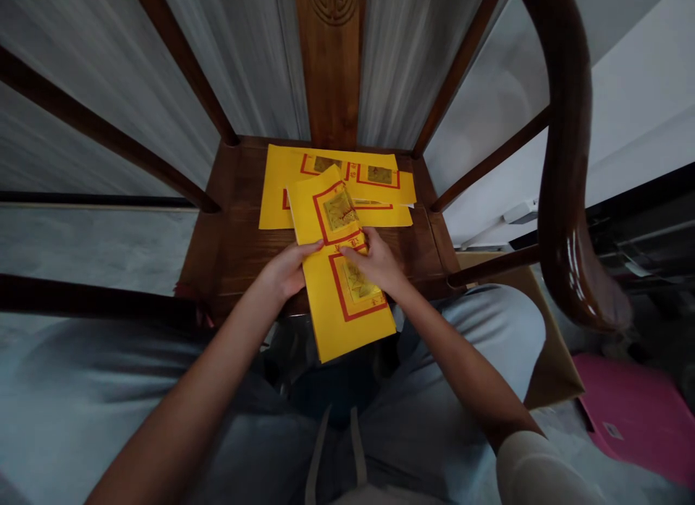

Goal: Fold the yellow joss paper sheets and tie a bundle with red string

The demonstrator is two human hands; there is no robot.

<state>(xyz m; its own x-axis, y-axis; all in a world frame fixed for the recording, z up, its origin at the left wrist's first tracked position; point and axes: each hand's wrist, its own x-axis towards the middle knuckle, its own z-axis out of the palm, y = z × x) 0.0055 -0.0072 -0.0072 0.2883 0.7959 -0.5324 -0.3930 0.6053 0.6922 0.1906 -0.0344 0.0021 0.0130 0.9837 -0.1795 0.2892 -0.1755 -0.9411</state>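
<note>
Between my two hands is a folded yellow joss paper (331, 302) with red frames and gold squares, held at a tilt over the front of the chair seat. My left hand (293, 268) grips its left edge, thumb on top and fingers underneath. My right hand (376, 259) closes on the right edge, with its thumb lying on the printed face. Behind it, more yellow joss paper sheets (276, 183) lie overlapping on the wooden seat (239, 244). The upper end of the held paper covers part of them.
The chair has a carved back panel (332, 78) and a curved armrest (570, 165) at the right. Below the armrest are a cardboard box (548, 360) and a pink plastic item (635, 411) on the floor. A white wall (641, 92) stands at the right.
</note>
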